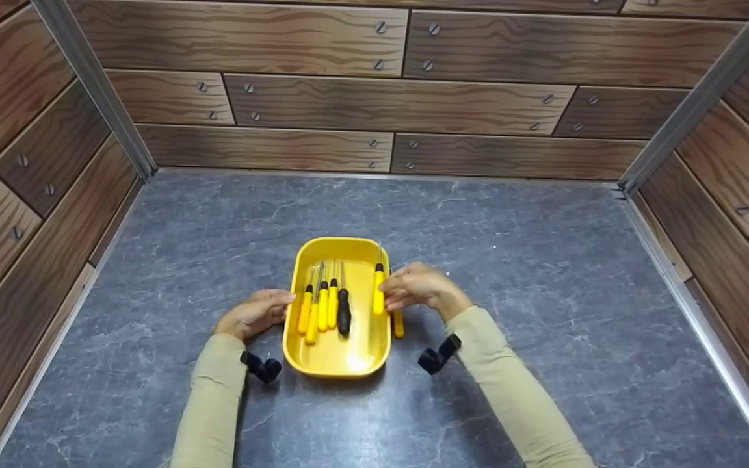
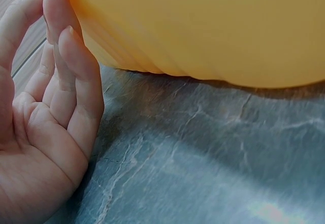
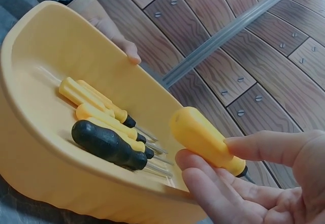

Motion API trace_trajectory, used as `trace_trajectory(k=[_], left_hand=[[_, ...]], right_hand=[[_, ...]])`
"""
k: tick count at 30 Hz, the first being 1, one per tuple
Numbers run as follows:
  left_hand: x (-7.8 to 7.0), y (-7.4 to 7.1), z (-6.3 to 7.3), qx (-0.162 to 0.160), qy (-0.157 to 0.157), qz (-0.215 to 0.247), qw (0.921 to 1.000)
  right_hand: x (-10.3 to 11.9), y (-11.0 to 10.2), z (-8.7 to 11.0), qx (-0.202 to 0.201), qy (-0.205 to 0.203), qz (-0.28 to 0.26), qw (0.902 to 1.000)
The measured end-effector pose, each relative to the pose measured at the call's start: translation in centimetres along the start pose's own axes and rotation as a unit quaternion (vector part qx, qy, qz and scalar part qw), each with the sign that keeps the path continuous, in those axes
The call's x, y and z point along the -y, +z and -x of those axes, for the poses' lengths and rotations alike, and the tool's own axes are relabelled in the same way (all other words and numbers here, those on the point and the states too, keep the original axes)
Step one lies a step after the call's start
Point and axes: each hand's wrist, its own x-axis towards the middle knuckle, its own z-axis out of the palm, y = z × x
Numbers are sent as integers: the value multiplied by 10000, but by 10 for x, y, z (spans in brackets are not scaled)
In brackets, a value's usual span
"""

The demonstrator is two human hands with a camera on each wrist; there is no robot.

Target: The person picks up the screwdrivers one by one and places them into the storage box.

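A yellow tray [image 1: 365, 354] stands on the dark marbled table, longer from front to back. Several screwdrivers with yellow handles [image 1: 322, 309] lie inside along its left, beside one screwdriver with a black handle [image 1: 344, 315]. My left hand [image 1: 256, 313] pinches the tray's left rim, its thumb over the edge in the right wrist view. Between thumb and fingertips my right hand [image 1: 423, 286] holds a yellow screwdriver [image 3: 203, 137] by the handle, over the tray's right rim with its shaft pointing away from me. The left wrist view shows the tray's outer wall [image 2: 203, 31].
Another orange-yellow handle [image 1: 398, 324] lies on the table just outside the tray's right side, partly hidden by the right hand. Wood-patterned walls [image 1: 322, 97] with metal corner posts [image 1: 693, 97] enclose the table [image 1: 530, 240] at the back and sides.
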Motion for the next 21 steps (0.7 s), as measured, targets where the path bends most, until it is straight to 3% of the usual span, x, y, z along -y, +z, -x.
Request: trace_trajectory(k=[13,21], left_hand=[[1,-2,0,110,72,67,9999],[1,0,0,-12,73,-18,10000]], right_hand=[[7,8,-3,-149,254,237,9993],[13,20,-7,-287,314,566,9975]])
